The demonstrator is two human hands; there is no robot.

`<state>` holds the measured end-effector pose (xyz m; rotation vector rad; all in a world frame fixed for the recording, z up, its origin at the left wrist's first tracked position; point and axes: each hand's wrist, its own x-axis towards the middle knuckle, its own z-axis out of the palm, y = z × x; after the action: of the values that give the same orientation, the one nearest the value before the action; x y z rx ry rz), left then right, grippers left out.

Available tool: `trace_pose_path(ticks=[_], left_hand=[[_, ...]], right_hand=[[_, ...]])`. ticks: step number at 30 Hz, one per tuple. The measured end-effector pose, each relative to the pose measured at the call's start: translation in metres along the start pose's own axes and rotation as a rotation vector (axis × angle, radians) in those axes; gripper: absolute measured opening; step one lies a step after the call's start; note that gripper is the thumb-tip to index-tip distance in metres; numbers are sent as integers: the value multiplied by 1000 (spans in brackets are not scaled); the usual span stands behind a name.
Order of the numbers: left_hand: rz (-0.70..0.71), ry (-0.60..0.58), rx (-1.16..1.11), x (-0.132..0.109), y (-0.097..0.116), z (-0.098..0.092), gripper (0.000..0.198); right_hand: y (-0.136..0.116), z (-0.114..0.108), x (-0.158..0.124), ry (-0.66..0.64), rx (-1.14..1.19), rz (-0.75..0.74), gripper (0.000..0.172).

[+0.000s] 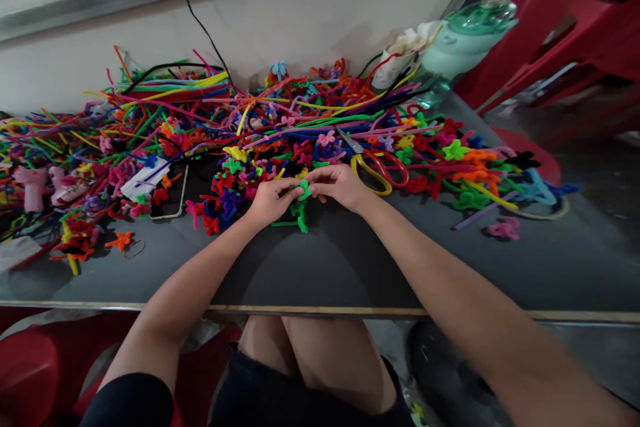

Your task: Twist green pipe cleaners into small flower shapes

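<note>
Both hands meet over the middle of the dark table, pinching one small green pipe-cleaner shape (305, 189) between them. My left hand (273, 201) grips its left side with thumb and forefinger. On the other side my right hand (340, 188) holds it with closed fingertips. Just below, another green pipe-cleaner piece (302, 219) lies on the table or hangs there; I cannot tell which. Scissors with yellow and red handles (373, 173) rest close to the right hand. Purple and red twisted pieces (229, 203) lie left of the left hand.
A big heap of coloured pipe cleaners (280, 103) runs along the wall. At the back right stand a paper cup (393, 70) and a mint-green bottle (450, 47). A phone-like frame (173, 203) lies left, and red chairs (565, 47) stand right. The table's front edge (320, 311) is near my lap.
</note>
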<state>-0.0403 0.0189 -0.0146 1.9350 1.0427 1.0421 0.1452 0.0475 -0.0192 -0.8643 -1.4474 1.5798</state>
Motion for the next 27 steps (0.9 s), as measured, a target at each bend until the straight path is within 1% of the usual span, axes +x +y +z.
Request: trace_pose_path(ticks=[4,7,11,14,18,22,24,27], left_hand=[[17,-11,6,2,-4,1,18],[36,-10,42,3,-9,0,18],[40,10,125,3,-11,-1,19],[43,53,137,3,-10,-1,20],[27,138,71,3,-6,0,19],[-35,154,-81,5,-6,0,20],[-75,165,-170,7,-9,0,25],[-122,190,-247,8,-15,0,28]], right_hand=[[0,-2,0,-27,-49,-23,34],[-1,0,-3,-30,-178,-92,32],[1,9,-9,74,-387,-271,25],[2,16,-12,150,-486,-347,22],[0,20,-13,249,-491,-410,25],[-3,20,-13,321,-450,-457,23],[-4,20,-13,324,-468,-462,19],[-3,21,-12,284,-483,-442,18]])
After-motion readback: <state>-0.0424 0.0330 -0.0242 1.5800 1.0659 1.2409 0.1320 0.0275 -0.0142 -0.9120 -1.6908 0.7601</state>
